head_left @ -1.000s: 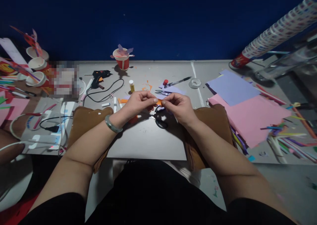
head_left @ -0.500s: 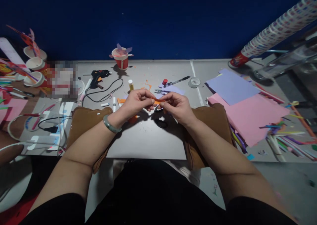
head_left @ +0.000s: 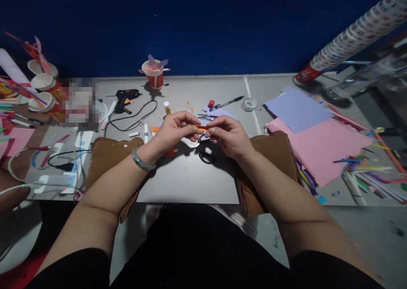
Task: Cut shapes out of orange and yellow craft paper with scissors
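Note:
A small orange strip of paper (head_left: 201,128) is pinched at both ends, between my left hand (head_left: 178,130) and my right hand (head_left: 229,136), above the table. Thumb and fingers are closed on it in each hand, and the fingertips cover its ends. Just beneath lie scissors (head_left: 206,158) with black handles, partly hidden by my right hand; their blades point up and left. Behind my left hand stands a glue stick (head_left: 167,108) with a white cap. More orange paper (head_left: 155,129) shows beside my left hand's knuckles.
A black glue gun (head_left: 124,99) with its cord lies at the left. A red paper cup (head_left: 154,77) stands at the back. Clear tape (head_left: 249,105) and a pen (head_left: 227,104) lie behind my right hand. Purple and pink paper (head_left: 321,149) is at the right, near stacked cups (head_left: 346,43).
The orange paper strip has turned slightly between my fingers and now lies more level. Both hands keep nearly the same place, and more of the scissors' handles shows.

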Available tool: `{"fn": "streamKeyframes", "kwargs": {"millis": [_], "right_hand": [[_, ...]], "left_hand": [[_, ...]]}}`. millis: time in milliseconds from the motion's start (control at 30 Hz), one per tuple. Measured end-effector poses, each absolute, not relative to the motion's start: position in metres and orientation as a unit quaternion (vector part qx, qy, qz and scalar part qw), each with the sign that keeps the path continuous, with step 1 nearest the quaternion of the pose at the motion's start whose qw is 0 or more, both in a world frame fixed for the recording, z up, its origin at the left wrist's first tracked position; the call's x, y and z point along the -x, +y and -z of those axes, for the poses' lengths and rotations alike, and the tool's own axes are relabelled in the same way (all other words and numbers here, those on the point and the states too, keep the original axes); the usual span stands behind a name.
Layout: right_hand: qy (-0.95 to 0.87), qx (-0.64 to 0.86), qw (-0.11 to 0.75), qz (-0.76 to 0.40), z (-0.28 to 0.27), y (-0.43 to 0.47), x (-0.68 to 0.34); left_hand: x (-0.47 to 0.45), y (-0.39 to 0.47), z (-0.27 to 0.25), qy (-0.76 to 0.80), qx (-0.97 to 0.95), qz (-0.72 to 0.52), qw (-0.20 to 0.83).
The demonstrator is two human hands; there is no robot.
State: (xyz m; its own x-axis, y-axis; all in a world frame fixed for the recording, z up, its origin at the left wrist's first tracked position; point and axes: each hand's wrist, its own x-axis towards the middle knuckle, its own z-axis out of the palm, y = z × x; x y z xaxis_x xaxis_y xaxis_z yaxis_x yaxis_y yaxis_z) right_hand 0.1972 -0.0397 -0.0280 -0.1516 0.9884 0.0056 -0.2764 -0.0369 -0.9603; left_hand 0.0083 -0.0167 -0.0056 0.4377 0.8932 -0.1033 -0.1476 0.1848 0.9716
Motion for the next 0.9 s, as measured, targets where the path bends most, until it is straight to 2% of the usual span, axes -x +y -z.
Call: {"fn": "streamKeyframes", "kwargs": {"millis": [367, 733, 900], "right_hand": [[-0.488, 0.375, 0.542, -0.572, 0.0300, -0.0417, -0.1973], [-0.563, 0.415, 0.539, -0.470, 0.0269, -0.0470, -0.1976], [-0.568, 0.411, 0.546, -0.459, 0.0268, -0.0472, -0.1966]], "left_hand": [[-0.0063, -0.0166, 0.0075, 0.334, -0.473, -0.385, 0.718], [-0.0068, -0.0134, 0.0055, 0.367, -0.453, -0.354, 0.731], [-0.0053, -0.0130, 0.0043, 0.366, -0.448, -0.347, 0.739]]}}
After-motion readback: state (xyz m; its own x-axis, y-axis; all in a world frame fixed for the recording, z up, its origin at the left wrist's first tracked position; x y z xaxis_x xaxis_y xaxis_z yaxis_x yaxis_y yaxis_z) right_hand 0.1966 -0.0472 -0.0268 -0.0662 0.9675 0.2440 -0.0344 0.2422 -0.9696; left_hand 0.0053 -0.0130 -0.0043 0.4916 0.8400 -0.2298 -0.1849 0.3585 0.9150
